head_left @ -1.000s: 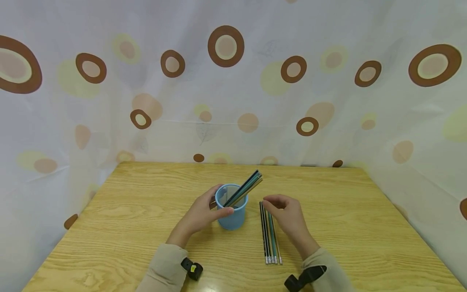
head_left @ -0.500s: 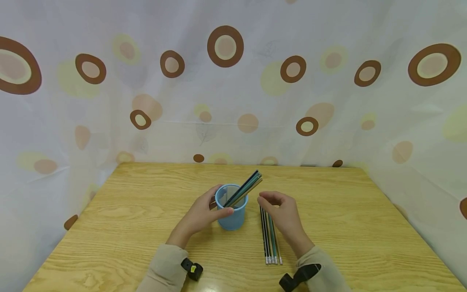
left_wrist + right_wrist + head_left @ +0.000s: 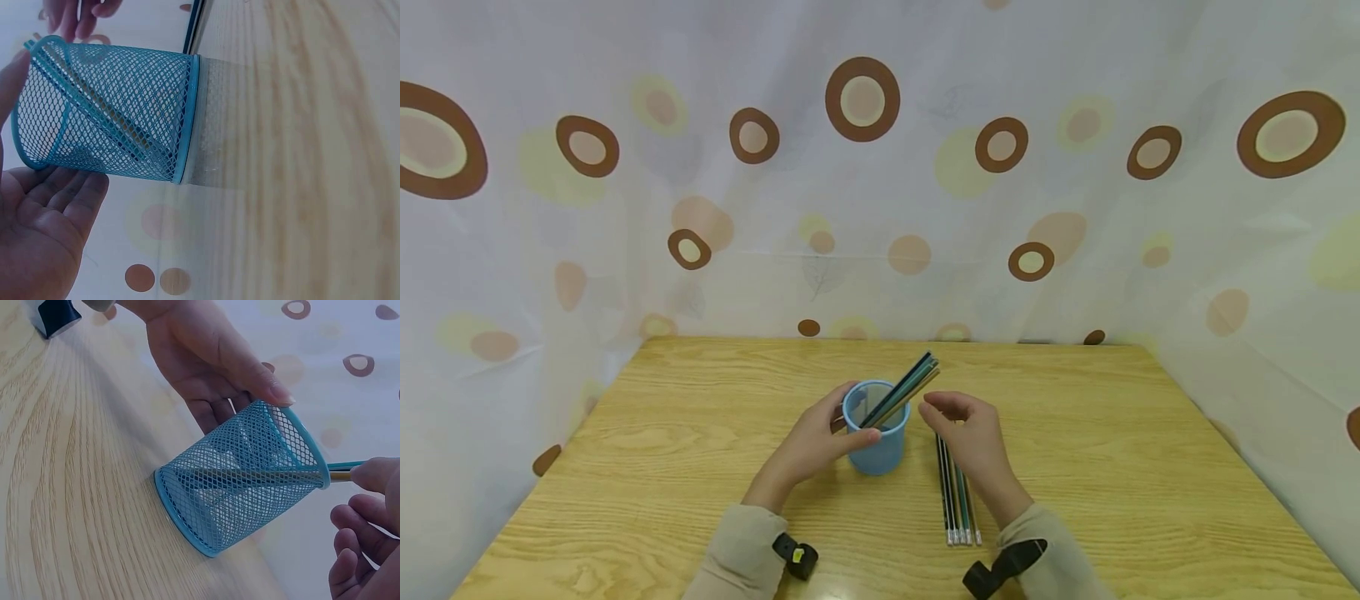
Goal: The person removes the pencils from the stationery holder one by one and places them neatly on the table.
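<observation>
A light blue mesh pencil cup [image 3: 877, 456] stands on the table, with several dark, green and gold pencils [image 3: 904, 393] leaning rightward out of it. My left hand [image 3: 808, 442] grips the cup from the left, thumb at the near rim and fingers on its far side. Right of the cup, more pencils [image 3: 953, 500] lie side by side, eraser ends toward me. My right hand [image 3: 976, 433] hovers over their far ends with loosely curled fingers, nothing seen between them. In the right wrist view its thumb [image 3: 374, 473] overlaps the ends of the cup's pencils.
The wooden table [image 3: 1135, 467] extends on both sides of the cup. Behind it hangs a pale curtain [image 3: 820, 200] printed with brown rings and spots. Black straps with small cameras [image 3: 797, 557] sit on both wrists.
My right hand has drifted left from the far ends of the lying pencils toward the cup. The left hand, cup and pencils have stayed put.
</observation>
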Tool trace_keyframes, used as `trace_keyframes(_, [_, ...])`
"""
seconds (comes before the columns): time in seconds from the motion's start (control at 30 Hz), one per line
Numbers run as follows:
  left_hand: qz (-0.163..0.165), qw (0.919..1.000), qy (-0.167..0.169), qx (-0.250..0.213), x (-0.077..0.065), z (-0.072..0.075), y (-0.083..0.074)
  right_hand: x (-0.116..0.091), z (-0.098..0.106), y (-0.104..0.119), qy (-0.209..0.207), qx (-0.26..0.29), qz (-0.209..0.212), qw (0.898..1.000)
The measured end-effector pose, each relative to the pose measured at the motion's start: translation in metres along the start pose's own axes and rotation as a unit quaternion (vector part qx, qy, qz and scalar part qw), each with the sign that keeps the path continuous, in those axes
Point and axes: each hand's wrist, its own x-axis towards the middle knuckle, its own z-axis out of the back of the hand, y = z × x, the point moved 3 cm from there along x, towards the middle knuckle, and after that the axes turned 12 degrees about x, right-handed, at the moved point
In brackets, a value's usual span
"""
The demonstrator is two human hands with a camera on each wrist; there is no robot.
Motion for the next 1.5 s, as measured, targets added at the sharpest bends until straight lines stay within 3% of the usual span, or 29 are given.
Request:
trace_keyframes(0.57, [-0.008, 1.0000, 0.004, 0.000, 0.000, 0.001, 0.001, 0.007, -0.016, -0.006, -0.013, 0.042, 0.006, 0.999])
trace_keyframes(1.07, [-0.006, 0.9999, 0.005, 0.006, 0.000, 0.000, 0.001, 0.010, -0.019, -0.010, -0.020, 0.038, 0.000, 0.999])
trace_keyframes(1.4, [-0.009, 0.9999, -0.001, 0.014, 0.012, -0.007, 0.031, 0.012, -0.021, -0.012, -0.023, 0.041, 0.017, 0.999])
trace_keyframes(1.5, [-0.009, 0.9999, -0.001, 0.015, 0.012, -0.006, 0.032, 0.012, -0.021, -0.011, -0.025, 0.044, 0.025, 0.998])
